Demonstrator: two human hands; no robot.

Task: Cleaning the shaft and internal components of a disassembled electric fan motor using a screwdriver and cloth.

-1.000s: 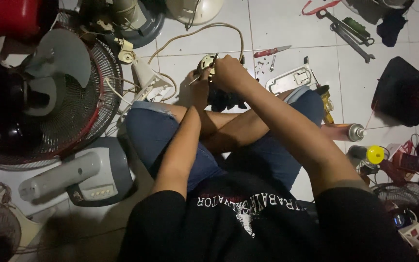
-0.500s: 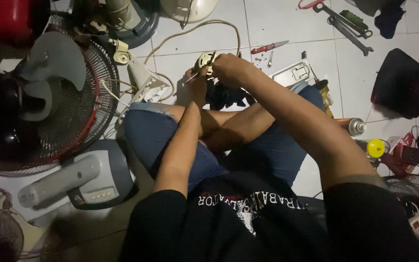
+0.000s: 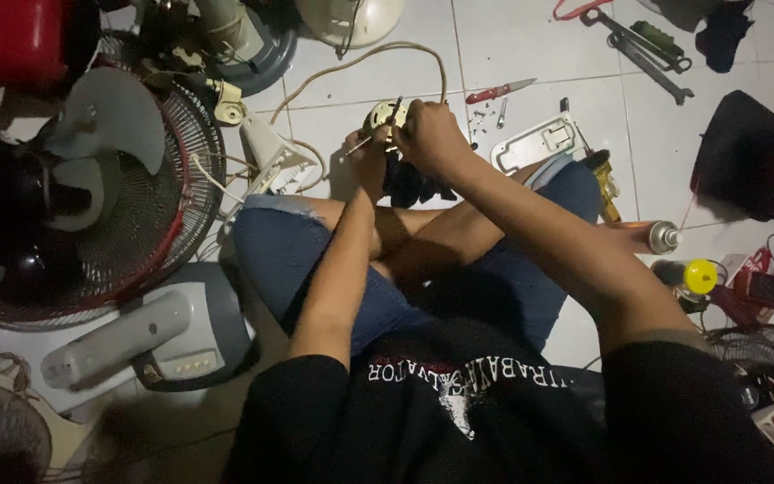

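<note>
I have one view only — my head camera, looking steeply down at the tiled floor (image 3: 512,54) from close overhead.

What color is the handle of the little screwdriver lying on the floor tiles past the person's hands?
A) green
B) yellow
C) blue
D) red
D: the screwdriver lying on the white floor tiles, just beyond the right hand, has a red handle and a silver shaft.

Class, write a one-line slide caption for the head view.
Seated cross-legged on white tiles, left hand and right hand work a thin tool on a small round cream part beside a dismantled fan grille.
</note>
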